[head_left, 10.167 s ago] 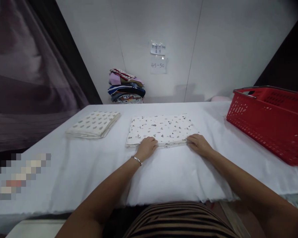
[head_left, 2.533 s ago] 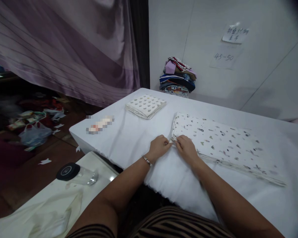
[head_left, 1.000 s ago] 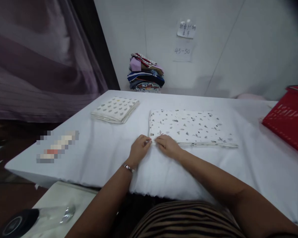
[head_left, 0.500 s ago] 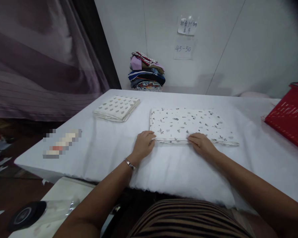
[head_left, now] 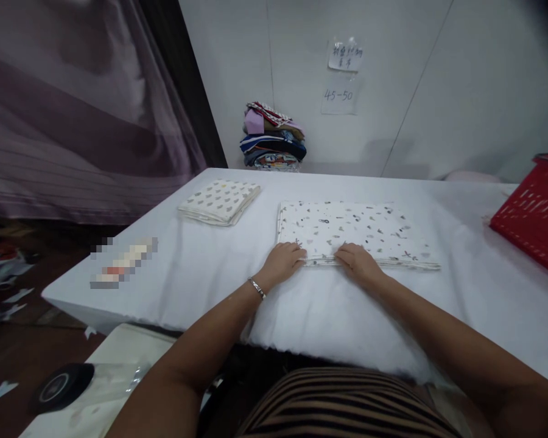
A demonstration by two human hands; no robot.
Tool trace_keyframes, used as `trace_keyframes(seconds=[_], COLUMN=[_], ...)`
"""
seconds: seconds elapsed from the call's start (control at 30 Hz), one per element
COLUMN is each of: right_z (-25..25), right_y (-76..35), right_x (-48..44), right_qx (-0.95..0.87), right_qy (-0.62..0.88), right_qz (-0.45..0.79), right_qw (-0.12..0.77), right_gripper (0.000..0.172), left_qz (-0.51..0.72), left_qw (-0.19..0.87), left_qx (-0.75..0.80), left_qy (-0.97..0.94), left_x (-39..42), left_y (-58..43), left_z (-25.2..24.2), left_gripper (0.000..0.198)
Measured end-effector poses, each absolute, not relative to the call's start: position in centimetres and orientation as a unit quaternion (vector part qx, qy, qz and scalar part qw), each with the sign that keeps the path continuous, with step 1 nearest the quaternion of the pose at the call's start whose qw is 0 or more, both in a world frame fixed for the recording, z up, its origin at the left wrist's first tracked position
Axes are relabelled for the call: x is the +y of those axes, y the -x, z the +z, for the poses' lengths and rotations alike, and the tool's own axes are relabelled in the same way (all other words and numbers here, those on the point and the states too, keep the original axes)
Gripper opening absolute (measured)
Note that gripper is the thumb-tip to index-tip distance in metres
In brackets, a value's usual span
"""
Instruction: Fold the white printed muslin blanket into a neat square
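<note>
Touching the near edge of a folded patterned cloth (head_left: 349,230), just right of centre frame on a white-covered bench (head_left: 201,274), the left hand (head_left: 283,261) and right hand (head_left: 359,264) lie with fingers (head_left: 344,253) bent; whether they pinch it, one cannot tell.

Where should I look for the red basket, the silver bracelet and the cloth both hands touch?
Red basket (head_left: 536,218): head view, side wall.
Silver bracelet (head_left: 256,288): head view, middle of its band.
Cloth (head_left: 347,226): head view, middle of its printed top.
</note>
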State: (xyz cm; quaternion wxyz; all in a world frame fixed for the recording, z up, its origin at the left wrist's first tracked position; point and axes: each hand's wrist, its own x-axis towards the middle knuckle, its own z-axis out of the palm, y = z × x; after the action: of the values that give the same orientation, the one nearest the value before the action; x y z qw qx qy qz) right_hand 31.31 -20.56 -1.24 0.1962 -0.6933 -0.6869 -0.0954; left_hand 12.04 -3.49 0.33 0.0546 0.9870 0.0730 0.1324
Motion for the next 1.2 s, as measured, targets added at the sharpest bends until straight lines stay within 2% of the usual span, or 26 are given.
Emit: trace_keyframes(seconds=[0.27, 0.53, 0.7, 1.07, 1.2], right_z=[-1.4, -1.1, -1.0, -1.6, -1.6], right_y=[-31.2, -31.0, -30.9, -30.9, -30.9], right_x=[-20.3, -20.3, -20.4, -20.8, -21.2], right_qx=[-0.678, -0.672, -0.693, -0.719, -0.729], right_qy=[0.699, 0.705, 0.689, 0.667, 0.656], right_qz=[-0.071, -0.051, -0.065, -0.108, -0.1], right_qw=[0.217, 0.22, 0.201, 0.164, 0.167], right_gripper=[0.026, 0.025, 0.018, 0.025, 0.024], left_qz=[0.105, 0.116, 0.109, 0.112, 0.118], left_qw=[0.024, -0.002, -0.006, -0.016, 0.0], left_qx=[0.072, 0.051, 0.078, 0.055, 0.048], left_qy=[-0.992, -0.992, -0.991, -0.992, -0.992], left_x=[-3.8, -5.0, -5.1, -5.0, -5.2], left_y=[-12.4, -13.6, -14.1, -12.7, -12.4], left_z=[1.0, 0.8, 0.6, -0.3, -0.1], left_gripper=[0.018, 0.037, 0.027, 0.025, 0.015])
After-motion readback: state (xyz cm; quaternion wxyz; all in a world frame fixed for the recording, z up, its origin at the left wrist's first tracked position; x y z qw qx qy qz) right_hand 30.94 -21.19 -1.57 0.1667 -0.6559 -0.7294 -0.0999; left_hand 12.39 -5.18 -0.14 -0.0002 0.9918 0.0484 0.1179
